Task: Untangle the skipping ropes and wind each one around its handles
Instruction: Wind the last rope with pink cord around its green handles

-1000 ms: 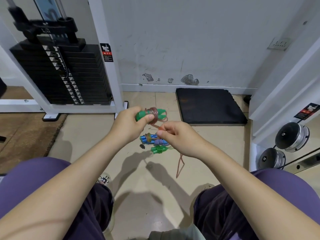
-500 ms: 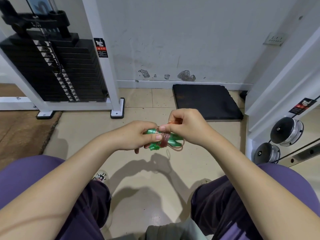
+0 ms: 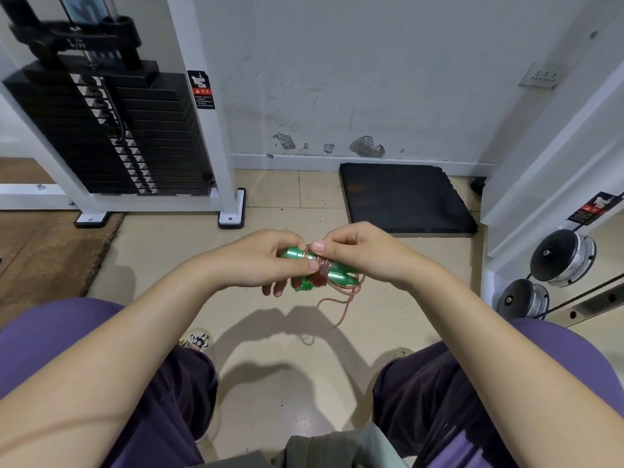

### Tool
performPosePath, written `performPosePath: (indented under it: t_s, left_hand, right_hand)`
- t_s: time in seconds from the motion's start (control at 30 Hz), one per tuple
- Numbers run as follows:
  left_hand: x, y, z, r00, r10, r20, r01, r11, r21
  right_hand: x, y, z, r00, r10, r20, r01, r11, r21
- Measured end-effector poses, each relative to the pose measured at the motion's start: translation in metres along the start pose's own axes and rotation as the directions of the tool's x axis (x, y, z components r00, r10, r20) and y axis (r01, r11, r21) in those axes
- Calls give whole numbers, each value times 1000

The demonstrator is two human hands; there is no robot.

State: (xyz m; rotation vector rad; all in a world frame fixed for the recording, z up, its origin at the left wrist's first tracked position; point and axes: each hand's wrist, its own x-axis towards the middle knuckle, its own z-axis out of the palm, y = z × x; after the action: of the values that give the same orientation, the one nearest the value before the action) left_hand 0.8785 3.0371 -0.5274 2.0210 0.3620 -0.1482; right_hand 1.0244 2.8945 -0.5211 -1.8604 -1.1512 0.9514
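We see a black weight stack (image 3: 111, 130) at far left and a black mat (image 3: 405, 201) on the tiled floor (image 3: 162, 251) ahead. Both forearms reach in from below and meet over the floor. Our left hand (image 3: 260, 265) grips the green handles (image 3: 337, 273), whose long axis runs left to right, tilting slightly down to the right. Our right hand (image 3: 358, 251) pinches the pink rope (image 3: 322, 270) coiled around them; its loose end dangles below.
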Motion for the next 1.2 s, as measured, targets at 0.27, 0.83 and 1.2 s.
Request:
performPosePath:
  t_s: [0.27, 0.83, 1.2]
  left_hand:
    - [-4, 7, 0, 993, -42, 112, 40, 999, 20]
    - [-4, 10, -5, 996, 47, -80, -51, 997, -51]
    - [11, -11, -23, 709, -219, -670, -139, 888, -438]
  right_hand:
    - [2, 0, 7, 999, 32, -16, -29, 993, 118]
    - [3, 1, 2, 997, -42, -59, 51, 984, 170]
    - [5, 12, -8, 968, -5, -253, 74, 961, 265]
